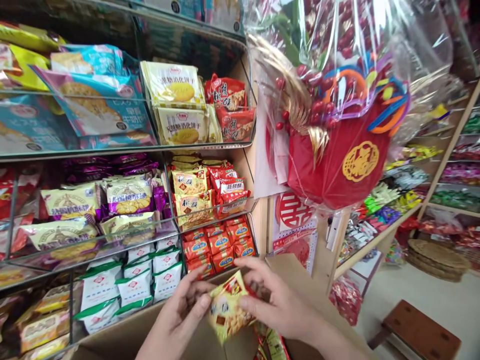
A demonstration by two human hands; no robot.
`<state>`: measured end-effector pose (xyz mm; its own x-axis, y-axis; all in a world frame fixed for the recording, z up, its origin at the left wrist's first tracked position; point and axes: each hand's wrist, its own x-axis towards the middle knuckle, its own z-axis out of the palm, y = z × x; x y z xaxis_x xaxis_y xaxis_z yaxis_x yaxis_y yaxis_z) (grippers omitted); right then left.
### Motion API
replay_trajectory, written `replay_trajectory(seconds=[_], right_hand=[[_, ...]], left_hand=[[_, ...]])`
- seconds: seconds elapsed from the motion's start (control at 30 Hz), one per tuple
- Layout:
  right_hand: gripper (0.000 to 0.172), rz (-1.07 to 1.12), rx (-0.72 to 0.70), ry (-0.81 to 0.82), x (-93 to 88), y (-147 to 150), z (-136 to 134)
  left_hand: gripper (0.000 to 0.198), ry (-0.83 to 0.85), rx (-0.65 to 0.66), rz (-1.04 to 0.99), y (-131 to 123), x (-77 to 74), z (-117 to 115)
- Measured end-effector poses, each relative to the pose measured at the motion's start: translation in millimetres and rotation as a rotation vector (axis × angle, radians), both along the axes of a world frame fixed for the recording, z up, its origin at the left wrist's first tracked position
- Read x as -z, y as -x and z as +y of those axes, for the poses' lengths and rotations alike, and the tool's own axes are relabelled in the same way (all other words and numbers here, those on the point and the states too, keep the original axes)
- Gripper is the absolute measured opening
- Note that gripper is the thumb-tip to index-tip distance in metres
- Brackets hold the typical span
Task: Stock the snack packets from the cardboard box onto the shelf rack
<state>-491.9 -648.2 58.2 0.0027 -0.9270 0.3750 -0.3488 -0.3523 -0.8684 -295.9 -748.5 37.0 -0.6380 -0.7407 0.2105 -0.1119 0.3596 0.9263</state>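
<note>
Between my two hands is a pale yellow cookie packet (229,312) with dark characters and a cookie picture, held tilted above an open cardboard box (123,336). My left hand (183,306) pinches its left edge with the thumb in front. On the other side, my right hand (272,300) has its thumb on the packet's front; a bit of red wrapper shows behind those fingers. More yellow and red packets (275,345) lie in the box below my right hand. Matching yellow packets (193,207) stand in a shelf compartment beyond my hands.
Small red packets (219,245) fill the compartment just past my hands. White-and-green packets (133,285) sit to the left. A plastic-wrapped red decoration (333,165) hangs at upper right. A brown stool (416,330) and woven trays (437,257) are on the floor at right.
</note>
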Motion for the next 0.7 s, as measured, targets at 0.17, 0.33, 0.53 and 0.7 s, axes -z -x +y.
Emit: replay_trajectory(seconds=[0.17,0.33,0.53,0.7], right_hand=[[0.033,0.375,0.561,0.601,-72.2,34,1],[0.027,0.816,0.83,0.809,-122.6,50,-38],[0.022,1.245,0.947,0.492,-153.5,37,-81],[0.022,1.318,0.938,0.451,-168.9,31,-97]], left_hand=[[0.027,0.674,-0.163,-0.123,-5,-5.2,-7],[0.034,1.469,-0.207,-0.186,26,-84.6,-22],[0.037,1.534,-0.449,-0.521,100,-169.3,-52],[0.031,1.405,-0.557,-0.69,116,-176.6,-71]])
